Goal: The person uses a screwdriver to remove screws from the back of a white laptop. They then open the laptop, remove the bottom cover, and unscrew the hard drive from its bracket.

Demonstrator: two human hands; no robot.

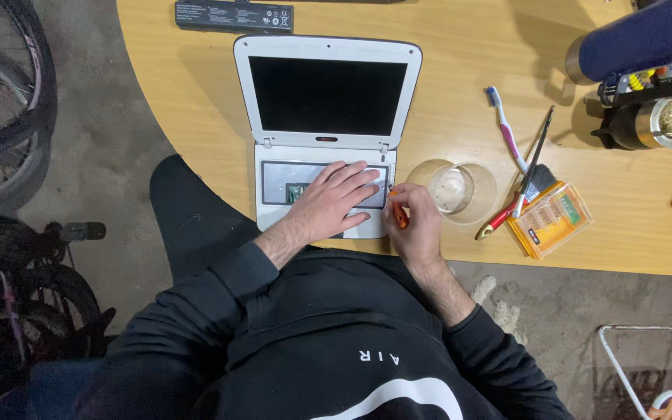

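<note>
Small white laptop (327,132) sitting open right at the near edge of the tabletop (460,70), screen black and tipped back away from the body, long axis running left to right. Keyboard looks pulled out (bare grey tray with a bit of green circuit board showing just left of the fingers). Dead ahead of both hands, so no reaching needed.

Left hand (334,202) lying flat and spread across the tray and the palm rest, fingers pointing right, gripping nothing, just pressing down. Right hand (412,222) curled shut around a small orange-handled screwdriver (399,215), tip aimed at the laptop's front right corner, right beside the left fingertips. Can't tell whether the tip is actually touching the case. Nearer hand for that corner: the right one, clearly.

Just right of that hand, an empty clear round container (460,189), near but apart from the laptop. Past it, an orange bit-set case (551,220) with a paintbrush (516,204) and a thin black tool lying across it, plus a toothbrush (505,128) pointing up and away. Black battery pack (233,15) lying flat behind the screen. Dark blue flask (638,43) and a few more tools crowding the far right edge.

Light wood-grain tabletop with a rounded corner, grey concrete-looking floor below, bicycle wheels (9,93) parked off to the left.
</note>
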